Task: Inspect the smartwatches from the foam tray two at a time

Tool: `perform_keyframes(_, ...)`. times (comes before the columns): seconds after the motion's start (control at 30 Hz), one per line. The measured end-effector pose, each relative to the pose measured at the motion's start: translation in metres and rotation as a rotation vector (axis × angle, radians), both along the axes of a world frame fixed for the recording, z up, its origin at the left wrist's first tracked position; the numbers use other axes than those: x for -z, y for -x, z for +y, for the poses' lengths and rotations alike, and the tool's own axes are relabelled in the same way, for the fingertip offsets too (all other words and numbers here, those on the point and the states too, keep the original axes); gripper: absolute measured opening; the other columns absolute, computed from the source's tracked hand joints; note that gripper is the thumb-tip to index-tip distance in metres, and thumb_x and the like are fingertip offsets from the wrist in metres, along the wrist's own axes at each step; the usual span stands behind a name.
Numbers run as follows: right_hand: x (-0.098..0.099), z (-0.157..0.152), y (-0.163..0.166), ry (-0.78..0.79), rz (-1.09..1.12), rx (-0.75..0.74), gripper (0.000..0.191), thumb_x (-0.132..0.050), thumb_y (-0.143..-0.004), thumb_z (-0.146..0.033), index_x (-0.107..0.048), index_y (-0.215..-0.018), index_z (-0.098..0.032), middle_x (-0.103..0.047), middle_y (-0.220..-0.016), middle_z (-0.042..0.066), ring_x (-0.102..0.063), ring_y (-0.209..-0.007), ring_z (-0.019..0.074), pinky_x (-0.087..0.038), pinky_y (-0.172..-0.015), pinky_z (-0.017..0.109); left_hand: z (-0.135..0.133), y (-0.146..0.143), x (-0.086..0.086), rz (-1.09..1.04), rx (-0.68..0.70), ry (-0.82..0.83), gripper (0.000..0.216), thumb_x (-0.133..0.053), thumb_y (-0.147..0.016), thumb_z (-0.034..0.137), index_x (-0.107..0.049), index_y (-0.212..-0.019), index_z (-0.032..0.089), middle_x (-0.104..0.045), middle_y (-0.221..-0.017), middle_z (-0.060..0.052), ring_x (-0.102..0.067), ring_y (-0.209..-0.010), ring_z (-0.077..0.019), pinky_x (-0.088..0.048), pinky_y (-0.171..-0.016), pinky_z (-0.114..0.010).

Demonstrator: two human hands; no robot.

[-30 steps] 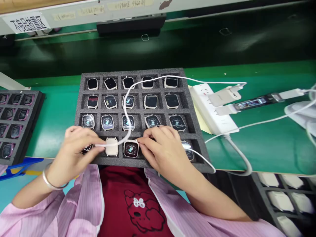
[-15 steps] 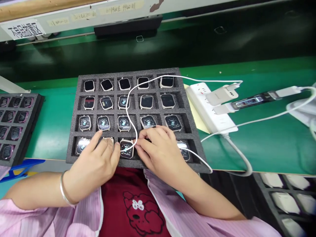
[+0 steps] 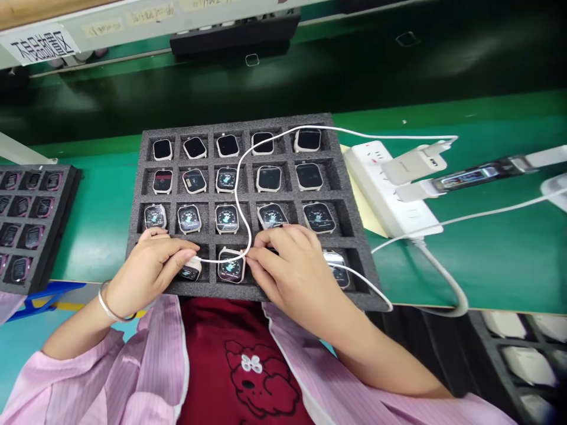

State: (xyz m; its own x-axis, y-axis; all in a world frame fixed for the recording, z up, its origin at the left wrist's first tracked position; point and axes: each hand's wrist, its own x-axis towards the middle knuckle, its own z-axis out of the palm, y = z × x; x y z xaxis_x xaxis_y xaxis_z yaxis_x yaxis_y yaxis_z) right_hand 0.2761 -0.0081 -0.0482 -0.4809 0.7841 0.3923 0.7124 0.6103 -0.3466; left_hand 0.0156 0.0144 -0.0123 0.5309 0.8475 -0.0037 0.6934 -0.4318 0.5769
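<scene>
— What takes up most of the view?
— A green workbench [image 3: 97, 236] with a black foam tray [image 3: 234, 125] on it, cut into four rows of five cells. Nearly every visible cell holds a smartwatch, and the two nearer rows show lit faces.

— What sits around that tray?
— On its right, a white power strip [image 3: 390, 189] with a white charger [image 3: 414, 165] plugged in and a USB meter [image 3: 478, 177] lying beside it. On its left, a second foam tray [image 3: 66, 171] of watches.

— And the hands?
— The left hand [image 3: 148, 271] is closed on a cream-cased smartwatch [image 3: 190, 270], pinching it where a white charging cable [image 3: 237, 189] reaches its edge. That watch sits in the bottom row, second cell from the viewer's left — lying in its cell, not lifted out. The right hand [image 3: 292, 268] curves over the bottom row, its fingertips [image 3: 252, 254] against the cable just beside the next watch [image 3: 231, 265]. Whether they grip anything, I can't tell.

— Anything on the wrist?
— A silver bangle [image 3: 110, 301], just below a pink striped sleeve [image 3: 133, 366].
</scene>
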Motion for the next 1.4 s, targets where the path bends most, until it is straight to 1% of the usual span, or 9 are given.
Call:
perform_keyframes(0.07, 0.000, 0.000, 0.000, -0.001, -0.002, -0.001, 0.024, -0.049, -0.101, -0.011, -0.065, -0.085, -0.017, -0.061, -0.090, 0.008, -0.049, -0.083, 0.0242, -0.037, -0.084, 0.041, 0.004, 0.004, -0.005, 0.029, 0.070, 0.081, 0.038, -0.038, -0.107, 0.039, -0.073, -0.106, 0.023, -0.079, -0.099, 0.000, -0.070, -0.085, -0.0153, -0.039, -0.097, -0.037)
perform_keyframes(0.17, -0.001, 0.000, 0.001, -0.004, 0.001, -0.004, 0.024, -0.049, -0.101, -0.011, -0.065, -0.084, -0.017, -0.061, -0.090, 0.008, -0.049, -0.084, 0.0244, -0.038, -0.084, 0.041, 0.011, 0.007, -0.009, 0.070, 0.153, 0.162, 0.036, -0.043, -0.106, 0.045, -0.072, -0.108, 0.024, -0.078, -0.101, 0.001, -0.069, -0.083, -0.0147, -0.039, -0.095, -0.036)
perform_keyframes(0.37, 0.001, 0.000, 0.000, 0.011, 0.018, -0.006, 0.018, -0.053, -0.099, -0.011, -0.067, -0.090, -0.018, -0.061, -0.092, 0.007, -0.051, -0.086, 0.0245, -0.038, -0.089, 0.042, 0.002, -0.004, 0.001, 0.025, -0.016, 0.033, 0.029, -0.049, -0.104, 0.041, -0.070, -0.101, 0.021, -0.078, -0.095, 0.001, -0.067, -0.078, -0.0155, -0.040, -0.095, -0.037)
perform_keyframes(0.57, 0.002, 0.000, 0.001, 0.011, 0.033, -0.010, 0.020, -0.050, -0.102, -0.011, -0.067, -0.091, -0.016, -0.061, -0.091, 0.007, -0.052, -0.085, 0.0238, -0.038, -0.090, 0.043, 0.001, -0.004, 0.000, 0.040, 0.033, 0.081, 0.031, -0.042, -0.107, 0.038, -0.069, -0.104, 0.022, -0.077, -0.096, 0.003, -0.067, -0.082, -0.0151, -0.036, -0.092, -0.035)
perform_keyframes(0.7, 0.001, 0.000, 0.001, 0.007, 0.029, -0.009, 0.020, -0.051, -0.102, -0.011, -0.067, -0.091, -0.016, -0.061, -0.092, 0.007, -0.053, -0.085, 0.0241, -0.039, -0.089, 0.043, 0.005, -0.004, -0.003, 0.075, 0.050, 0.075, 0.033, -0.043, -0.106, 0.040, -0.069, -0.099, 0.021, -0.077, -0.093, 0.003, -0.066, -0.078, -0.0152, -0.036, -0.089, -0.034)
perform_keyframes(1.03, 0.001, 0.000, 0.002, -0.002, -0.006, 0.008, 0.024, -0.048, -0.103, -0.012, -0.066, -0.087, -0.017, -0.063, -0.090, 0.007, -0.053, -0.085, 0.0236, -0.038, -0.090, 0.042, 0.004, -0.005, -0.003, 0.130, 0.095, 0.051, 0.035, -0.040, -0.107, 0.036, -0.071, -0.102, 0.021, -0.078, -0.096, 0.001, -0.067, -0.080, -0.0163, -0.036, -0.089, -0.035)
perform_keyframes(1.17, 0.001, 0.000, 0.003, -0.045, -0.026, 0.018, 0.025, -0.049, -0.102, -0.012, -0.066, -0.084, -0.017, -0.064, -0.089, 0.006, -0.054, -0.084, 0.0230, -0.036, -0.092, 0.042, 0.005, -0.006, -0.006, 0.136, 0.078, 0.080, 0.032, -0.043, -0.106, 0.036, -0.070, -0.101, 0.020, -0.077, -0.094, 0.002, -0.066, -0.079, -0.0164, -0.036, -0.090, -0.036)
perform_keyframes(1.27, 0.002, -0.003, 0.007, -0.091, -0.051, 0.061, 0.025, -0.050, -0.101, -0.011, -0.065, -0.083, -0.018, -0.065, -0.087, 0.004, -0.055, -0.082, 0.0211, -0.033, -0.098, 0.043, 0.004, -0.007, -0.006, 0.118, 0.057, 0.107, 0.028, -0.046, -0.105, 0.036, -0.069, -0.099, 0.021, -0.076, -0.093, 0.004, -0.065, -0.080, -0.0164, -0.036, -0.091, -0.036)
perform_keyframes(1.4, 0.002, -0.009, 0.010, -0.187, -0.027, 0.187, 0.021, -0.052, -0.103, -0.012, -0.065, -0.088, -0.019, -0.067, -0.086, 0.002, -0.058, -0.080, 0.0197, -0.031, -0.101, 0.044, 0.001, -0.005, -0.003, 0.064, -0.066, 0.101, 0.022, -0.054, -0.101, 0.038, -0.065, -0.091, 0.021, -0.071, -0.084, 0.003, -0.062, -0.075, -0.0156, -0.041, -0.079, -0.032)
